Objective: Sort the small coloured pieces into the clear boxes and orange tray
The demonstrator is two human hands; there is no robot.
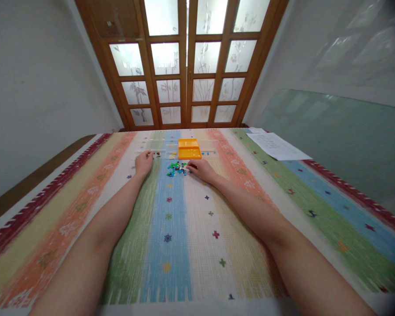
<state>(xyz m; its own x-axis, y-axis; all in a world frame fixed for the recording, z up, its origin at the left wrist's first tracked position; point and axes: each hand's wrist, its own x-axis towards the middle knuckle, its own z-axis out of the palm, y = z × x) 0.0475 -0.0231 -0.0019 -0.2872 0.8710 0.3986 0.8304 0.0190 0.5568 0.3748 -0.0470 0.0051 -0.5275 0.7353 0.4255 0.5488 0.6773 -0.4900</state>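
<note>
A pile of small green, blue and dark plastic pieces (pixel 176 168) lies on the striped cloth in front of an orange two-part box (pixel 189 142). At the right edge of the pile is my right hand (pixel 201 170), its fingers closed in a pinch; anything between them is too small to make out. My left hand (pixel 144 163) rests at the front of a clear tray (pixel 153 144), fingers also pinched together, their content hidden. Dark and yellow bits (pixel 173 155) lie in the clear tray between my left hand and the orange box.
Right of the orange box, another clear tray section (pixel 212 147) holds a few blue bits. White paper sheets (pixel 276 146) lie at the table's right side. The striped tablecloth (pixel 167 219) covers the table. Wooden glazed doors (pixel 186 87) stand behind, with walls on both sides.
</note>
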